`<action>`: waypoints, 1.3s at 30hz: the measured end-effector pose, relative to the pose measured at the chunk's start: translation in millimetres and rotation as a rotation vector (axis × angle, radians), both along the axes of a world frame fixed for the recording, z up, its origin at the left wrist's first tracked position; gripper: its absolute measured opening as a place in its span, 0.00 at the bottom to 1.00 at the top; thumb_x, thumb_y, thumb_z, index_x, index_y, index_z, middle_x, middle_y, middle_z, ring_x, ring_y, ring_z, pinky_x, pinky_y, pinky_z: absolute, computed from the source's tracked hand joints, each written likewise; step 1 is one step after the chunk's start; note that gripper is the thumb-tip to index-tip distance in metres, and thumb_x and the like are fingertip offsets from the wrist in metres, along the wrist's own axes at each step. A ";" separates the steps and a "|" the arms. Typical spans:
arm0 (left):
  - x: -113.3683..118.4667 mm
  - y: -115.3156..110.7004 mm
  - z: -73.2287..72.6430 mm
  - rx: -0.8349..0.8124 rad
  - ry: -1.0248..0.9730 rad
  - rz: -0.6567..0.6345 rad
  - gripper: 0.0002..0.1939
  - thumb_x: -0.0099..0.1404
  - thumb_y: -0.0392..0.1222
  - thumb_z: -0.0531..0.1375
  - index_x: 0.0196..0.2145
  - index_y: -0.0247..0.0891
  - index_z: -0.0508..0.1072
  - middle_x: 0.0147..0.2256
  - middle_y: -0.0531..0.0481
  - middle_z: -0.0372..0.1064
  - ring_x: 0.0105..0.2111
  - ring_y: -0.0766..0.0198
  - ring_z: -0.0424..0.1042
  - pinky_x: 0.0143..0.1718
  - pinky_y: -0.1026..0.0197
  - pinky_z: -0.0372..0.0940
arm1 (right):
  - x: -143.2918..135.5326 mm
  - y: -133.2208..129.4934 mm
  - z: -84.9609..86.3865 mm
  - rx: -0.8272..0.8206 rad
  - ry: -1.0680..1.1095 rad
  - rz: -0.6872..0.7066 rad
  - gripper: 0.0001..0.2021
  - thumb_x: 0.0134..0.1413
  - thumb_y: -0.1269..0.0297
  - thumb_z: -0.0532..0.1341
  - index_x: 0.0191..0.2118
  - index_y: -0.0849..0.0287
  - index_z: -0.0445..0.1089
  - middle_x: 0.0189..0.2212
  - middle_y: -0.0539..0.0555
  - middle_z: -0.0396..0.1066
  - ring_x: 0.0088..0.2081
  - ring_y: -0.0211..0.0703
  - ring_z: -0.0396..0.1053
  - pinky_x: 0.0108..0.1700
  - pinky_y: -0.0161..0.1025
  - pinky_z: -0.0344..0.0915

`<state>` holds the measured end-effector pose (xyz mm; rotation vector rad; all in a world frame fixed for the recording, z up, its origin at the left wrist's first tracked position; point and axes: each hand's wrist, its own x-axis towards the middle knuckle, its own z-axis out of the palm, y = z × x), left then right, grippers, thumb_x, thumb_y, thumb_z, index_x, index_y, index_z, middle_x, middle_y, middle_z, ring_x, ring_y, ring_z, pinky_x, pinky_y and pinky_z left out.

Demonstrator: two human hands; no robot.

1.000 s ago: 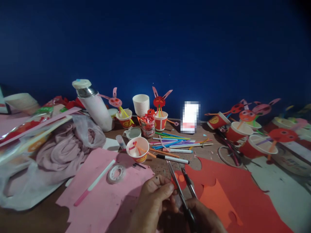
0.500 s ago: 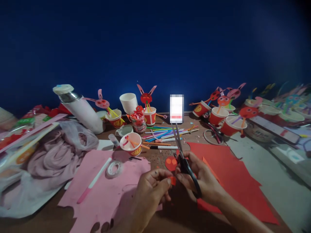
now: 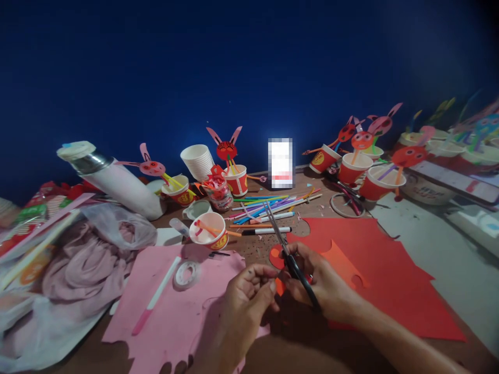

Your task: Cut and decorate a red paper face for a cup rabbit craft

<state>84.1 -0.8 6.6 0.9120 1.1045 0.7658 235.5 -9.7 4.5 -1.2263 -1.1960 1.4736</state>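
Low in the middle, my left hand (image 3: 251,296) pinches a small orange paper piece (image 3: 279,286) between thumb and fingers. My right hand (image 3: 317,280) is wrapped around black-handled scissors (image 3: 293,262), whose blades point up and away from me. The right fingertips are close to the orange piece; whether they touch it I cannot tell. Just behind the scissors lies a red paper disc with orange spots (image 3: 275,255), partly hidden by them. Under and beside my right arm spreads a red paper sheet (image 3: 393,280), with an orange paper scrap (image 3: 343,262) on it.
Pink paper (image 3: 163,306) lies left, bearing a tape roll (image 3: 187,275) and a marker (image 3: 156,298). A cup (image 3: 208,231), loose coloured sticks (image 3: 268,208) and a black marker (image 3: 267,231) lie ahead. A flask (image 3: 120,184) leans at left. Cups with paper animal heads (image 3: 384,182) stand at right.
The view has shifted and tilted slightly. My two hands stay close together, still holding the orange piece and the scissors. More of the orange scrap on the red sheet now shows.
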 end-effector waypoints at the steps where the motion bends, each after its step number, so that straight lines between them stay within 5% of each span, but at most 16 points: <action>1: -1.1 1.3 -2.6 -0.030 -0.019 -0.005 0.13 0.51 0.44 0.63 0.32 0.36 0.67 0.21 0.57 0.63 0.18 0.70 0.63 0.19 0.68 0.54 | 0.3 0.4 -1.2 0.000 0.017 -0.013 0.14 0.42 0.75 0.60 0.36 0.56 0.58 0.24 0.44 0.62 0.25 0.32 0.58 0.25 0.30 0.55; 12: -1.2 0.2 -19.0 -0.307 -0.240 -0.042 0.14 0.54 0.49 0.62 0.28 0.36 0.65 0.18 0.54 0.67 0.16 0.69 0.64 0.17 0.68 0.53 | -6.1 -0.8 1.3 -0.058 0.085 -0.129 0.19 0.39 0.68 0.66 0.35 0.55 0.55 0.25 0.44 0.61 0.25 0.33 0.60 0.26 0.30 0.59; 21: -2.7 4.4 -29.1 -0.811 -0.510 -0.036 0.06 0.58 0.39 0.61 0.31 0.32 0.71 0.21 0.50 0.70 0.18 0.69 0.69 0.18 0.70 0.58 | -8.9 -5.8 -1.6 0.086 0.009 -0.098 0.13 0.45 0.62 0.63 0.36 0.54 0.58 0.27 0.47 0.63 0.28 0.36 0.64 0.30 0.32 0.63; 26: -6.4 0.9 -31.1 -0.698 -0.550 0.001 0.12 0.47 0.35 0.69 0.29 0.33 0.72 0.21 0.52 0.71 0.20 0.71 0.69 0.22 0.71 0.60 | -8.0 -6.8 -8.4 0.216 -0.075 -0.087 0.09 0.50 0.65 0.60 0.35 0.55 0.59 0.27 0.47 0.62 0.28 0.36 0.63 0.31 0.32 0.63; 31: -6.5 1.7 -24.7 -0.442 -0.450 -0.066 0.17 0.47 0.49 0.69 0.22 0.34 0.68 0.17 0.54 0.67 0.13 0.73 0.61 0.16 0.69 0.55 | -8.8 -4.9 -12.1 0.120 0.009 -0.194 0.14 0.45 0.62 0.65 0.36 0.54 0.59 0.26 0.46 0.61 0.28 0.35 0.63 0.31 0.31 0.62; 35: -6.1 2.8 -20.0 -0.257 -0.295 0.074 0.17 0.46 0.48 0.69 0.24 0.35 0.67 0.16 0.57 0.65 0.14 0.72 0.62 0.15 0.70 0.52 | -11.3 -7.8 -11.7 0.045 0.149 -0.185 0.17 0.44 0.58 0.67 0.37 0.55 0.60 0.27 0.46 0.63 0.28 0.35 0.61 0.30 0.31 0.61; 39: -6.4 2.8 -23.2 -0.227 -0.263 0.057 0.16 0.49 0.47 0.67 0.27 0.36 0.66 0.16 0.58 0.65 0.14 0.72 0.62 0.17 0.69 0.54 | -14.3 -6.9 -9.8 0.020 0.193 -0.105 0.19 0.41 0.61 0.70 0.37 0.55 0.60 0.27 0.46 0.63 0.29 0.34 0.61 0.30 0.30 0.61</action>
